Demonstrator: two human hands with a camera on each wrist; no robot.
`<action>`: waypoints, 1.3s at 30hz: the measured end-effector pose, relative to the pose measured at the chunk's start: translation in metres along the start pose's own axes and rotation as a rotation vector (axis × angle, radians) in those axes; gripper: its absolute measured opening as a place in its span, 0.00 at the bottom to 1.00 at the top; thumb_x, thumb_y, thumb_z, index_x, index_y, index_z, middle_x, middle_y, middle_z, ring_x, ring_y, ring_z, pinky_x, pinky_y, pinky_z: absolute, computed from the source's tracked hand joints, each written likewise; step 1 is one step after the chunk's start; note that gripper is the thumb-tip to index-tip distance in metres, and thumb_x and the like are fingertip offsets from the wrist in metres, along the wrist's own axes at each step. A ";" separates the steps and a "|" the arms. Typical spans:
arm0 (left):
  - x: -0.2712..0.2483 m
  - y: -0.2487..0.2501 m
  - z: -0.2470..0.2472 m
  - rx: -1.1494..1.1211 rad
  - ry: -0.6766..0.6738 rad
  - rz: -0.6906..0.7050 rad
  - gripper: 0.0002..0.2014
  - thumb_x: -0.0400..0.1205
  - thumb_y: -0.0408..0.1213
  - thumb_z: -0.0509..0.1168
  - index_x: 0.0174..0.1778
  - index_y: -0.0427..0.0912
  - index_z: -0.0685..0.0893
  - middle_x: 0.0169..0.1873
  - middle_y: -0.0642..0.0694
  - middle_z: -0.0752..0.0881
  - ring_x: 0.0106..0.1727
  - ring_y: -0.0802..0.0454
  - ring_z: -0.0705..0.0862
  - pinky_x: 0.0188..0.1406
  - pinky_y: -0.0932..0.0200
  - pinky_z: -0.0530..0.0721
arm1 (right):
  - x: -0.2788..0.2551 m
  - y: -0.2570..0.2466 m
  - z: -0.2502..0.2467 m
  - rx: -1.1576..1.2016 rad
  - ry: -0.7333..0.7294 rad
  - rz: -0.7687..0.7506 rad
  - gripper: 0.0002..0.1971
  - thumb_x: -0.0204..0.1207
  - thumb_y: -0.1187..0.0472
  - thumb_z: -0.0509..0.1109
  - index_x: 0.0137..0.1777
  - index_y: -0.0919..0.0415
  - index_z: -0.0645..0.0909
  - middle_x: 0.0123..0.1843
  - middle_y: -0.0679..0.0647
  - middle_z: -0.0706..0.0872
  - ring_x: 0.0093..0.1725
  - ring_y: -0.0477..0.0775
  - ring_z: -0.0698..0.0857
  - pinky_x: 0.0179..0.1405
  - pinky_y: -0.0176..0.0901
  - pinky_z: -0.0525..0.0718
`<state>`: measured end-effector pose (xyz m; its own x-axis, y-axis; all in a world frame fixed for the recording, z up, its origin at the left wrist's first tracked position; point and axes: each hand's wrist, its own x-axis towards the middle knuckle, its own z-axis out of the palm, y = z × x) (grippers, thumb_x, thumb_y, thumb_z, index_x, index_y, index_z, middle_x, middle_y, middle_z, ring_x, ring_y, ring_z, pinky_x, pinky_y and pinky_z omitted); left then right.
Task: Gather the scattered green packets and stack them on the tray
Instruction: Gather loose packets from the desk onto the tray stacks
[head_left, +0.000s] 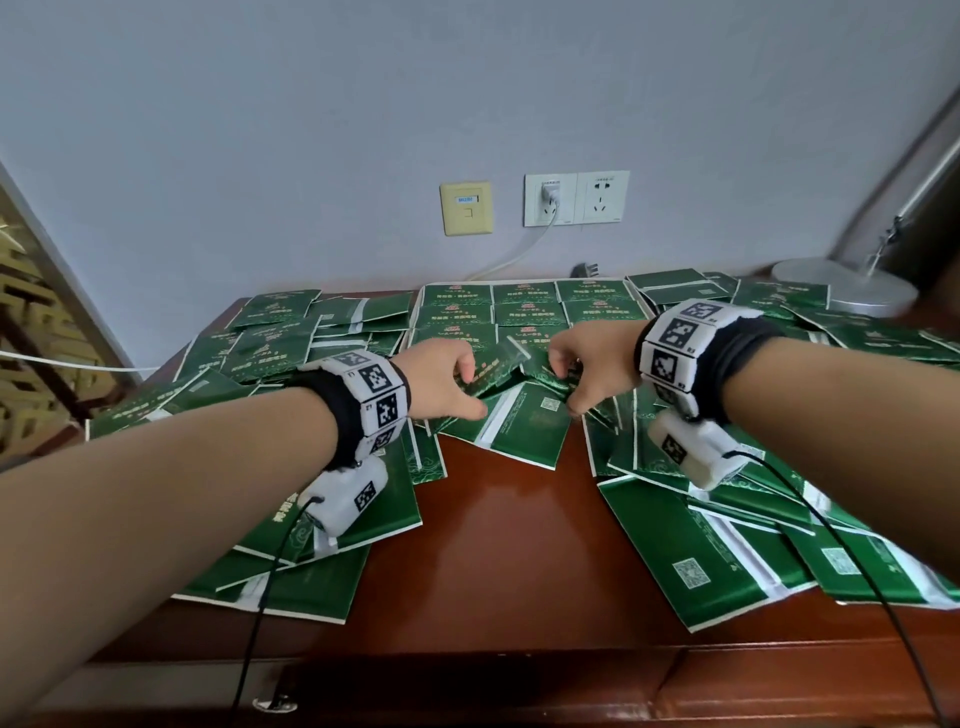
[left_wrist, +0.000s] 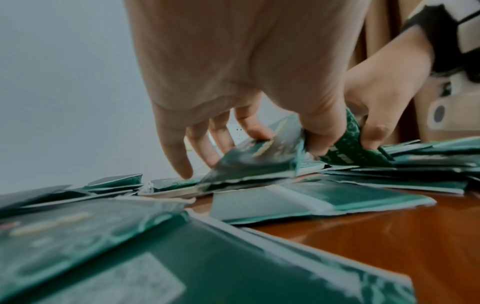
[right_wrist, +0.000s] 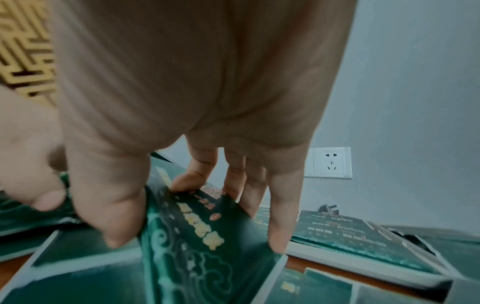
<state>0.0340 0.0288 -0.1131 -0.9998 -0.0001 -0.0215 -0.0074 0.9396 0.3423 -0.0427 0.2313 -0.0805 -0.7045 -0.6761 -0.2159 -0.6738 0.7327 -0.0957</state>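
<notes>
Green packets lie scattered over the brown table (head_left: 498, 545), in heaps at the left (head_left: 270, 338) and the right (head_left: 727, 545). At the back stands the tray (head_left: 417, 314), with packets laid on it in neat rows (head_left: 527, 312). Both hands meet just in front of it. My left hand (head_left: 470, 392) pinches a bent packet (left_wrist: 259, 158) between thumb and fingers. My right hand (head_left: 566, 387) pinches another packet (right_wrist: 197, 236), lifted on edge. The two held packets touch or overlap between the thumbs. A face-down packet (head_left: 524, 431) lies flat below both hands.
A round grey lamp base (head_left: 844, 286) stands at the back right among packets. On the wall are sockets (head_left: 576, 198) with a white cable running down, and a black plug (head_left: 587, 270) lies behind the tray. A gold lattice screen (head_left: 31, 322) borders the left.
</notes>
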 end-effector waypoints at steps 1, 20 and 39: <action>0.000 -0.002 -0.001 -0.030 0.037 0.010 0.17 0.70 0.50 0.76 0.44 0.51 0.75 0.44 0.53 0.79 0.35 0.57 0.76 0.34 0.58 0.78 | 0.001 0.001 -0.001 0.051 0.012 -0.008 0.16 0.66 0.54 0.79 0.47 0.50 0.75 0.42 0.46 0.79 0.38 0.46 0.79 0.32 0.38 0.73; 0.106 -0.039 -0.068 0.328 0.072 -0.001 0.21 0.70 0.46 0.78 0.52 0.43 0.76 0.52 0.43 0.78 0.47 0.45 0.78 0.45 0.54 0.74 | 0.094 0.043 -0.056 -0.156 0.146 0.155 0.20 0.69 0.58 0.77 0.60 0.58 0.78 0.55 0.53 0.82 0.49 0.54 0.78 0.43 0.40 0.73; 0.210 -0.075 -0.039 0.446 -0.149 -0.006 0.22 0.70 0.48 0.78 0.57 0.47 0.79 0.58 0.47 0.81 0.55 0.47 0.81 0.53 0.55 0.80 | 0.213 0.053 -0.040 -0.340 -0.068 0.063 0.20 0.72 0.58 0.75 0.64 0.58 0.81 0.60 0.52 0.85 0.56 0.53 0.84 0.52 0.44 0.83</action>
<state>-0.1764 -0.0556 -0.1064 -0.9857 0.0123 -0.1683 0.0286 0.9951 -0.0947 -0.2374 0.1236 -0.0928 -0.7382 -0.6154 -0.2762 -0.6733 0.6970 0.2465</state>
